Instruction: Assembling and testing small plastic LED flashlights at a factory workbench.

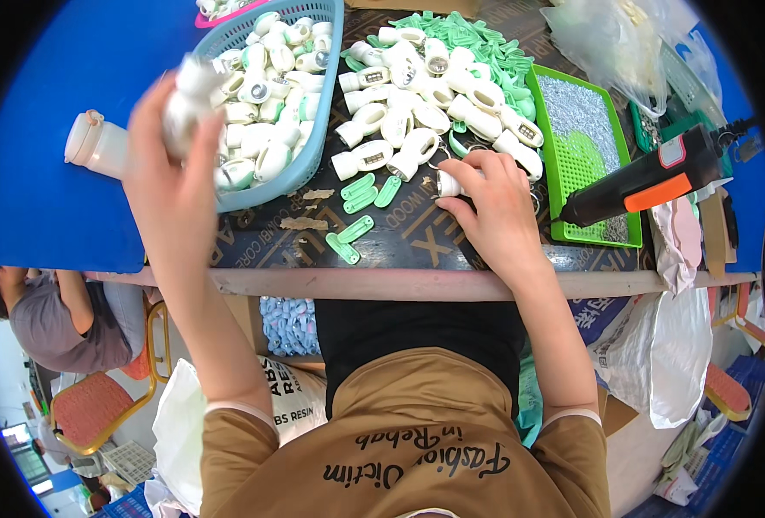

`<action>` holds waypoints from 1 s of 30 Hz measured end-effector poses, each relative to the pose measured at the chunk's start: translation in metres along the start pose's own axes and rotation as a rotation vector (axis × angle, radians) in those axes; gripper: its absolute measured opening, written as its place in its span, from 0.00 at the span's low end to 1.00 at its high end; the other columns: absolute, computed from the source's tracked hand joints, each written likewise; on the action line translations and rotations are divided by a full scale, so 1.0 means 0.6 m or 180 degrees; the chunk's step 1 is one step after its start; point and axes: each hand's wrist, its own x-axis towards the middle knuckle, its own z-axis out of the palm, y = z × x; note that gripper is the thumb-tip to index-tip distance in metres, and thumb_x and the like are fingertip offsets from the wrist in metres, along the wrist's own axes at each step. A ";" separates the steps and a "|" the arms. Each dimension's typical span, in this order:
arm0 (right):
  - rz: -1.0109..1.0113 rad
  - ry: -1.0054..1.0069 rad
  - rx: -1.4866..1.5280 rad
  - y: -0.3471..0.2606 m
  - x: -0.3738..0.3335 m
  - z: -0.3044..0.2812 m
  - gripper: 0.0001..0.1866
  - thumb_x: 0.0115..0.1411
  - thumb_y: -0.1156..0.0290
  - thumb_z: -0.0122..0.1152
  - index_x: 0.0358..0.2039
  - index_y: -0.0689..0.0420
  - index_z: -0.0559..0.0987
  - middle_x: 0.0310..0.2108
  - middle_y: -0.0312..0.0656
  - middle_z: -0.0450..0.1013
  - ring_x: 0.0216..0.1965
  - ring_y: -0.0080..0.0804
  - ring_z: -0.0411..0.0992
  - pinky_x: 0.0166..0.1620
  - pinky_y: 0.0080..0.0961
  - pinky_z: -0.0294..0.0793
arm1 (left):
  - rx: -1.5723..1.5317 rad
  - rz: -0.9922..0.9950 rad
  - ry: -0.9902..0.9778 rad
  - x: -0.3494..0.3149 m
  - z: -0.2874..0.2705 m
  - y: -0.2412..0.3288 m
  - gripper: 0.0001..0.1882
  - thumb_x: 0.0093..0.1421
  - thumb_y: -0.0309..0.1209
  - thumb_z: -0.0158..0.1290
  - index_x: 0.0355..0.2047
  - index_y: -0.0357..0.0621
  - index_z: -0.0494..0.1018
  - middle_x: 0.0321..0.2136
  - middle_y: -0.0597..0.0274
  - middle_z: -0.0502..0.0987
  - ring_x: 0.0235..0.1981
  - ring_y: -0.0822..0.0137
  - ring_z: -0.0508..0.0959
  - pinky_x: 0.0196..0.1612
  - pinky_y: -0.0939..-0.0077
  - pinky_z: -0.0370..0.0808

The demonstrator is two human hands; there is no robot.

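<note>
Raised over the blue basket (324, 112), my left hand (162, 142) is blurred by motion, its fingers closed round a small white flashlight (188, 102). My right hand (499, 197) is low over the dark tabletop, thumb and fingers closed on another white flashlight (448, 184), most of which the hand covers. Just beyond it lies a pile of white flashlight bodies (412, 121), several with an oval opening in the side. Loose green oval covers (361, 197) lie between the basket and my right hand. More white flashlights with green parts fill the basket.
Behind the pile is a heap of green covers (486, 43). At right, a black and orange electric screwdriver (650, 186) extends over a bright green tray (539, 129) of small silver parts. A white bottle (97, 142) stands left. A seated person (54, 319) is at far left.
</note>
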 end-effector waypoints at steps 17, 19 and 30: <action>0.0947 0.0037 0.3606 -0.009 -0.020 -0.020 0.13 0.64 0.66 0.51 0.42 0.62 0.75 0.37 0.38 0.73 0.39 0.25 0.70 0.45 0.24 0.70 | -0.1493 -0.0090 -0.1417 -0.168 0.111 0.075 0.09 0.55 0.21 0.53 0.37 0.40 0.76 0.34 0.55 0.76 0.32 0.62 0.77 0.36 0.74 0.73; 0.1236 -0.0253 0.5199 -0.018 -0.029 -0.027 0.19 0.65 0.60 0.48 0.47 0.62 0.71 0.38 0.43 0.73 0.40 0.29 0.71 0.45 0.25 0.71 | -0.2181 -0.0807 -0.1541 -0.183 0.131 0.084 0.13 0.55 0.22 0.54 0.42 0.37 0.71 0.36 0.56 0.74 0.35 0.65 0.76 0.38 0.75 0.73; 0.1531 0.0763 0.5719 -0.070 -0.064 -0.015 0.19 0.66 0.68 0.47 0.55 0.61 0.63 0.48 0.42 0.65 0.49 0.30 0.66 0.52 0.31 0.67 | -0.3658 -0.1951 -0.1548 -0.206 0.164 0.090 0.27 0.53 0.22 0.58 0.51 0.38 0.60 0.42 0.58 0.66 0.45 0.67 0.71 0.46 0.74 0.73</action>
